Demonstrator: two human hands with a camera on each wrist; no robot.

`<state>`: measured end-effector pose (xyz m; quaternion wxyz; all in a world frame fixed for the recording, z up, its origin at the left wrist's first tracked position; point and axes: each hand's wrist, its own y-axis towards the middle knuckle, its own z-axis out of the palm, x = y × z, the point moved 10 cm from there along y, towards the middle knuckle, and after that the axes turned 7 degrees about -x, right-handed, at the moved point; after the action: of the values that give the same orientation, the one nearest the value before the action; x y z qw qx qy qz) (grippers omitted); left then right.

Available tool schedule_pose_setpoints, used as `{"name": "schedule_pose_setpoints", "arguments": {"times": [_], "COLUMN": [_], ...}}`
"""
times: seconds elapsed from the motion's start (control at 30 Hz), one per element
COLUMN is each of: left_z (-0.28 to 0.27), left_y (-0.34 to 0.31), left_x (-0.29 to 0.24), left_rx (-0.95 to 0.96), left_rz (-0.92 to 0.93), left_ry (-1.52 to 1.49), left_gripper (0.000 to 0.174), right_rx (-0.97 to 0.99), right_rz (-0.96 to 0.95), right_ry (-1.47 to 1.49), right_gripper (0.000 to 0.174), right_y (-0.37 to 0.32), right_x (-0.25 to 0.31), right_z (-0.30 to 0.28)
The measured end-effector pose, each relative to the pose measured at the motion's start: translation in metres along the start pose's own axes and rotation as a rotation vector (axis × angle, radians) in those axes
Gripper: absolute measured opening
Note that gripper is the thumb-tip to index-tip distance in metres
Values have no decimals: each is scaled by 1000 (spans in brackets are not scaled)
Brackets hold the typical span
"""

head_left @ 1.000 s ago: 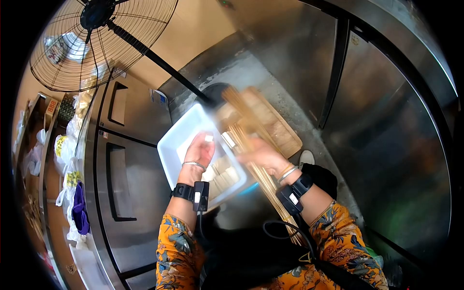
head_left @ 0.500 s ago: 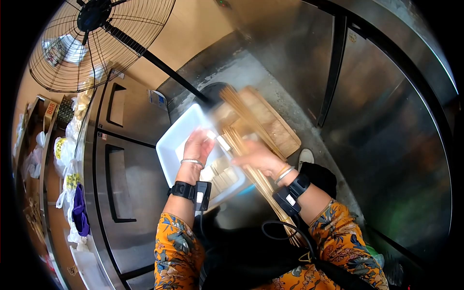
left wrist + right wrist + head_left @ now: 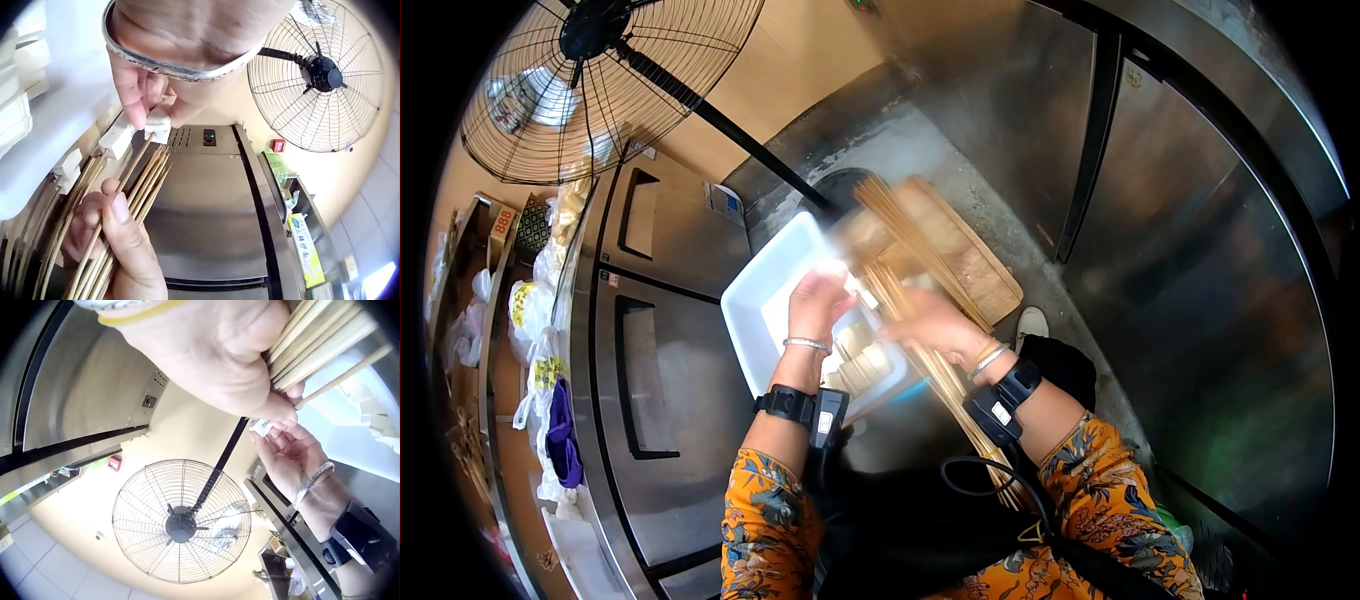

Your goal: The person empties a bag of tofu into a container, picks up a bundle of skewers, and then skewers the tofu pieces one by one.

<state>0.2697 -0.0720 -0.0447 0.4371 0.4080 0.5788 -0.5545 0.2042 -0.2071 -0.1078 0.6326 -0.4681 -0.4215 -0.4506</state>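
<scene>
My left hand (image 3: 815, 305) is over the white tub (image 3: 745, 305) and pinches a small white block (image 3: 159, 127) between thumb and fingers. The tip of one bamboo skewer (image 3: 136, 157) meets this block. My right hand (image 3: 940, 325) grips a bundle of bamboo skewers (image 3: 94, 269), its thumb along the one skewer. Another white block (image 3: 117, 135) sits at a skewer's end close beside, and smaller white pieces (image 3: 67, 169) show at skewer ends farther left. More white blocks (image 3: 865, 365) lie in the near end of the tub.
Beyond my right hand, more skewers (image 3: 915, 240) lie across a wooden board (image 3: 980, 265). A black floor fan (image 3: 595, 30) stands ahead on the left. Steel cabinets (image 3: 655, 390) flank me, and shelves with plastic bags (image 3: 545, 320) are at the far left.
My left hand has shifted slightly over the tub, staying near the skewer tips with its wrist turned a little. The right hand keeps its grip on the bundle, nearly in place.
</scene>
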Motion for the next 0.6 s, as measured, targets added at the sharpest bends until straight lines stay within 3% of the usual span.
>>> {"name": "schedule_pose_setpoints", "arguments": {"times": [0.23,0.33,0.43,0.47,0.57,0.6], "left_z": [10,13,12,7,-16,-37], "left_y": [-14,-18,-15,-11,1,16], "left_x": [5,9,13,15,10,21], "left_rx": [35,86,78,87,-13,-95], "left_rz": [87,117,42,45,170,212], "left_ry": [115,139,149,153,117,262], "left_gripper": [28,31,28,26,23,20], "right_rx": [0,-35,-33,-2,-155,-146], "right_rz": [9,-38,-14,-23,-32,-34], "right_ry": [58,-117,-6,9,19,30], "right_gripper": [29,25,24,38,39,40], "right_y": [-5,3,-12,-15,-17,-17], "right_x": [6,2,20,26,25,26], "right_z": [-2,-5,-7,-5,-16,-15]}}
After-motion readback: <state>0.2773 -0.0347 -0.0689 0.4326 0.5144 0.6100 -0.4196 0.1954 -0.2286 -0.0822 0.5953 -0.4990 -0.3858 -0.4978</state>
